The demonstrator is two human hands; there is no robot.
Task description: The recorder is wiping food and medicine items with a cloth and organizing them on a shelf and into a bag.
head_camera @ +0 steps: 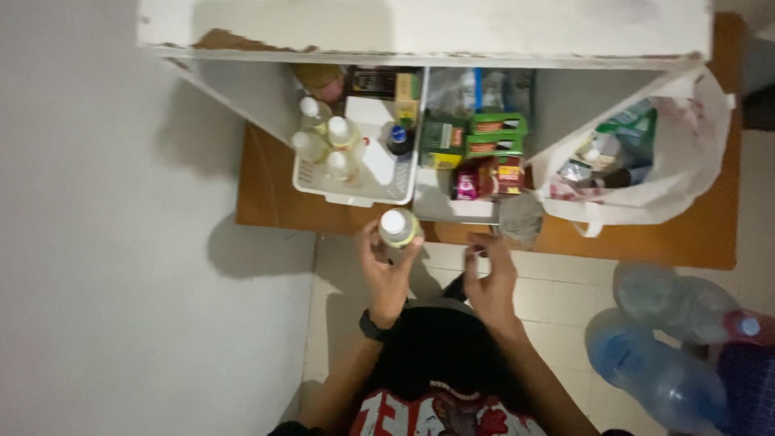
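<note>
My left hand (pixel 386 270) holds a small bottle (pixel 398 228) with a white cap and pale yellow contents, upright, just in front of a white slotted basket (pixel 387 190). Several similar white-capped bottles (pixel 327 139) stand in that basket beside a dark-capped one (pixel 398 139). My right hand (pixel 491 278) hovers to the right with fingers curled at a crumpled bit of clear plastic (pixel 518 220); whether it grips the plastic is unclear.
A second white bin (pixel 446 208) holds green boxes (pixel 484 136) and red packets. A white plastic bag (pixel 678 161) of goods sits on the brown shelf board (pixel 266 202). Large water jugs (pixel 658 363) stand on the tiled floor at right. White wall at left.
</note>
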